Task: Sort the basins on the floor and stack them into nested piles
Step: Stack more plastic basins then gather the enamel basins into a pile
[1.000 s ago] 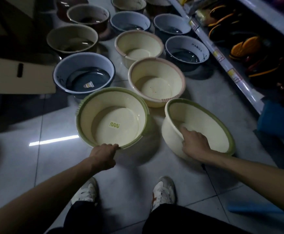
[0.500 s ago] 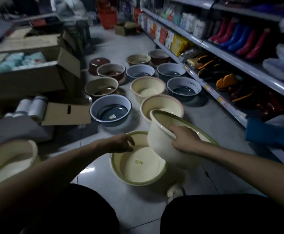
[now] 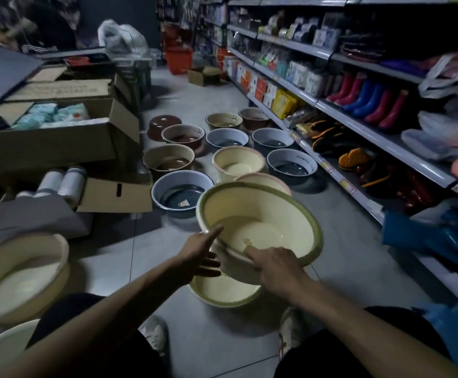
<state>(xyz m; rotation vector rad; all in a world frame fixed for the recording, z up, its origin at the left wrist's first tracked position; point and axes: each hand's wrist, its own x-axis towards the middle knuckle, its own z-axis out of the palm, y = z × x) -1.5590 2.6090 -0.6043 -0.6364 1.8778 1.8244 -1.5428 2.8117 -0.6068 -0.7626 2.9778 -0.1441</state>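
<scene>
Upper green-rimmed basin (image 3: pixel 260 214) now hangs tilted over floor basin (image 3: pixel 228 293), hiding most of it; right hand (image 3: pixel 274 266) grips near rim, thumb unseen; left hand (image 3: pixel 198 252), fingers straight and spread, touches its left side.

I read one view, head-worn wide-angle, facing forward and down the aisle floor (image 3: pixel 339 241), close above the green-rimmed basin (image 3: pixel 260 214) — shelves (image 3: pixel 380 140) at right.

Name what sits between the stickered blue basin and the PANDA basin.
Two pink-rimmed cream basins, the nearer partly behind the lifted basin; head view.
</scene>
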